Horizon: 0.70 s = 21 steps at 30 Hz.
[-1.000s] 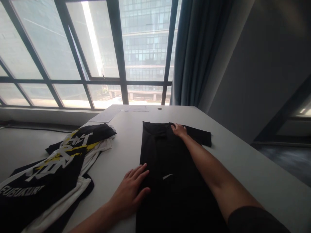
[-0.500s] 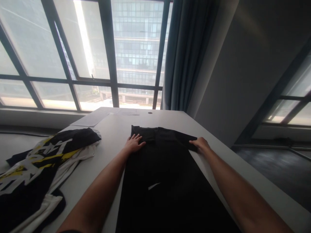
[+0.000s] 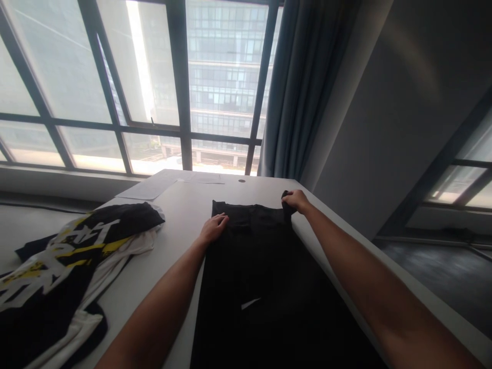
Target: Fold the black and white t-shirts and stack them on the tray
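Note:
A black shirt (image 3: 265,261) lies lengthwise on the white table (image 3: 180,220), with a small white mark on its front. My left hand (image 3: 215,227) rests on its far left part, fingers stretched out over the fabric and holding nothing. At the far right corner, my right hand (image 3: 298,200) pinches the end of a black sleeve, lifted a little off the table and turned in toward the body of the shirt. The near end of the shirt runs out of view at the bottom.
On the left lies a heap of clothes (image 3: 96,246) in black, white and yellow. Sheets of paper (image 3: 146,188) lie at the table's far left, near a round cable hole (image 3: 242,180). Beyond stand windows and a grey-blue curtain (image 3: 295,92).
My right hand has lifted the sleeve end and brought it inward to the left, so it no longer lies stretched out to the right. My left hand stays on the shirt, its fingers closer together.

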Available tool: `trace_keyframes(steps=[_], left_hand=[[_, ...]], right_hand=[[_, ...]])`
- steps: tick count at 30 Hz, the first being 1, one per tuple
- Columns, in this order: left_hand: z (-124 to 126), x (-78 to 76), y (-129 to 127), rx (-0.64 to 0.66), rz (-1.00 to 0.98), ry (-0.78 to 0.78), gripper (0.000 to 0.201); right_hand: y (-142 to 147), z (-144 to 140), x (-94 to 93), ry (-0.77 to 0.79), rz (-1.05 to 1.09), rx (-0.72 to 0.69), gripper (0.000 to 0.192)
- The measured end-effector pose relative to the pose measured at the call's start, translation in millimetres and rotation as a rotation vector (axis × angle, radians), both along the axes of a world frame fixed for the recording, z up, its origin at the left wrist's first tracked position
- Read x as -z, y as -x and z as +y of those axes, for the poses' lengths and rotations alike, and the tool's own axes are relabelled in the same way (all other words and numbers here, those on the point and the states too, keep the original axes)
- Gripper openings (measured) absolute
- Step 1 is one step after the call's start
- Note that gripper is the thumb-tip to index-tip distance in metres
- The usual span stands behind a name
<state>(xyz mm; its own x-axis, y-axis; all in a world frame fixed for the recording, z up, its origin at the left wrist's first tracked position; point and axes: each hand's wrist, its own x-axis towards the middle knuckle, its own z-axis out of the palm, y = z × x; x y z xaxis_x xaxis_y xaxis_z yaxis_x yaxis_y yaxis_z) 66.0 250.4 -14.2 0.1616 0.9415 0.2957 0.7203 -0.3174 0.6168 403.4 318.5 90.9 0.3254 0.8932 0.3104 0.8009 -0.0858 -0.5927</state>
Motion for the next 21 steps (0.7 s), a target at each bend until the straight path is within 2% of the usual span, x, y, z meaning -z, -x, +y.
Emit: trace_keyframes(steps=[3,6,8,11,13,14,18,21], left_hand=[[2,1.0,3,-0.003,-0.098,0.006,0.048],[1,0.1,4,-0.010,-0.108,0.031,0.048],[-1,-1.6,3,-0.017,-0.088,0.033,0.048],[-4,-4.5,3,-0.025,-0.059,0.023,0.046],[-5,-5.5,2,-0.026,-0.040,0.018,0.045],[-6,-5.5,2,-0.029,-0.026,0.014,0.044],[-8,-3.7,-1,-0.027,0.095,-0.025,0.043],[-10,-2.3,-3,-0.008,0.184,-0.053,0.043]], right_hand=[[53,12,-13.5,0.070,0.001,-0.073,0.034],[107,12,-8.9,0.079,-0.047,-0.168,0.032],[138,6,2.7,0.126,-0.005,-0.314,0.033],[165,-6,22.1,0.251,0.176,-0.638,0.038],[166,-11,30.6,0.295,0.220,-0.762,0.037],[160,-12,33.1,0.292,0.182,-0.759,0.034],[119,-11,38.1,0.177,-0.195,-0.470,0.021],[94,-11,47.8,0.200,-0.369,-0.415,0.028]])
